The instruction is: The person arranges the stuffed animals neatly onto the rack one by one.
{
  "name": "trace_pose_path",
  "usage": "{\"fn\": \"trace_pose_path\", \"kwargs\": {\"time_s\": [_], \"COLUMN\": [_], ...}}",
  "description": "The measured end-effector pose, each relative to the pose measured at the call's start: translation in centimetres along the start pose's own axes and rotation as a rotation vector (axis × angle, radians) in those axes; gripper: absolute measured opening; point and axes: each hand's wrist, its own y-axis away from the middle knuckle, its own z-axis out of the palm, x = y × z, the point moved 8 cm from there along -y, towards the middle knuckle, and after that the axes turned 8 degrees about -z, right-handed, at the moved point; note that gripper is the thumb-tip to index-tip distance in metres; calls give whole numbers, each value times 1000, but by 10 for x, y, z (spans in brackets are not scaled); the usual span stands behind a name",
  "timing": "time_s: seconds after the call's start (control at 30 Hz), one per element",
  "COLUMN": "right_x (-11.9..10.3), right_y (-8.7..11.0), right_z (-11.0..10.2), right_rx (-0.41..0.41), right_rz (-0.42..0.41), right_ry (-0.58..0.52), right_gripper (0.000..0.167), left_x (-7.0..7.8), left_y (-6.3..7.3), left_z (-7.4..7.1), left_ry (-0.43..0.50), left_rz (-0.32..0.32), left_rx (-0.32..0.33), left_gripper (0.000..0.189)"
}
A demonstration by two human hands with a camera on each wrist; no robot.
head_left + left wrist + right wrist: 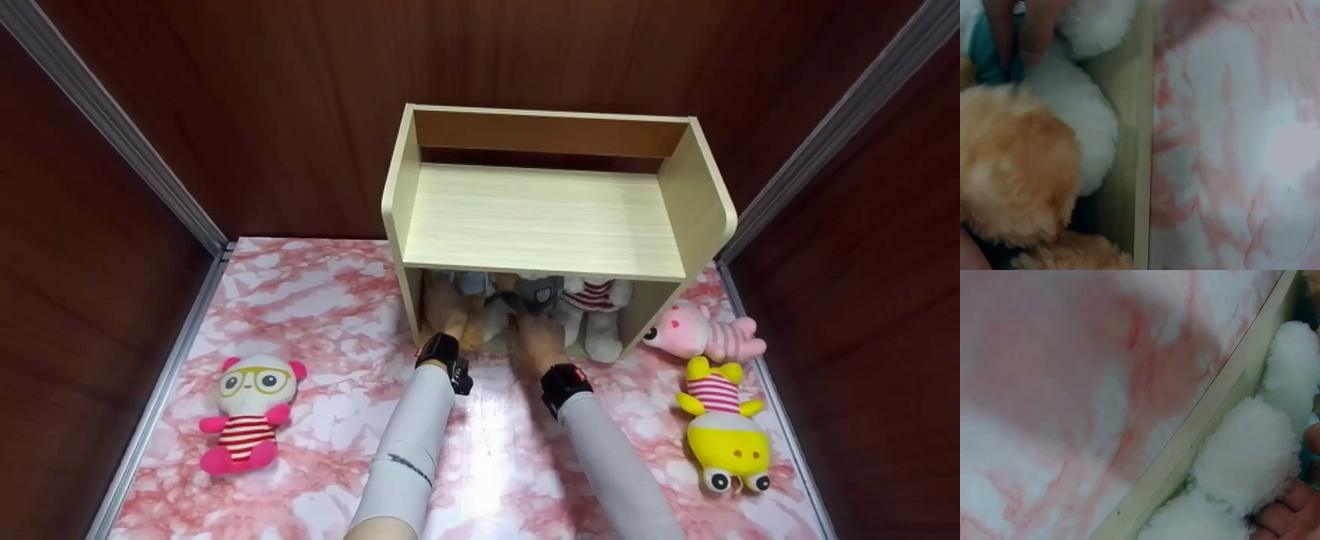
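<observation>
— Fingers?
— Left hand (444, 306), beside tan plush (1016, 169): grip cannot be judged. White plush (1247, 455), in the shelf's (540, 217) lower bay, is seemingly pinched at its teal cloth (985, 62) by the right hand (538, 337), fingers nearly closed.
— Method?
— Tan plush is best steadied, cloth left unstrained.
— Ground?
— Pink-marbled floor (315, 315) is enclosed by dark panels (247, 112).

Three toys (248, 416) (708, 335) (724, 424) flank one shelf (540, 217) and two hands (448, 306) (538, 341).
</observation>
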Motion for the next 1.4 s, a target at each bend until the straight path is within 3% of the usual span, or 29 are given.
{"fn": "trace_pose_path", "kwargs": {"time_s": [0.1,0.27,0.37,0.43,0.5,0.57,0.63,0.7,0.8,0.9,0.97,1.03,1.2,1.3,1.4], "right_x": [-3,-3,-1,1,2,2,2,2,4,7,10,11,7,4,2], "right_y": [1,-1,-2,-1,2,6,9,12,14,16,15,12,4,2,2], "right_z": [1,1,2,2,3,5,7,9,9,8,7,6,4,4,4], "right_rx": [2,-9,-20,-32,-43,-65,-86,-102,-112,-120,-120,-121,-93,-63,-39], "right_rz": [-21,-34,-16,8,25,38,46,50,59,69,74,68,25,5,-16], "right_ry": [-23,-8,-12,-20,-38,-57,-71,-85,-98,-110,-107,-98,-102,-105,-84], "right_gripper": [35,33,32,33,34,35,35,35,35,39,43,48,43,38,31], "left_x": [0,12,11,6,-5,-12,-17,-16,-6,9,17,21,14,5,-4], "left_y": [3,13,19,26,36,50,65,79,98,117,123,117,81,66,57], "left_z": [-4,-12,-19,-20,-23,-23,-23,-24,-28,-35,-35,-29,-5,7,13], "left_ry": [-92,-237,-106,43,223,270,245,205,147,216,228,178,-197,-284,-328], "left_rz": [61,198,166,129,53,3,-43,-50,50,233,329,381,436,497,576], "left_rx": [30,98,115,116,128,130,125,119,162,212,204,140,2,-12,41], "left_gripper": [33,43,42,41,48,55,67,75,74,63,56,58,68,64,54]}}
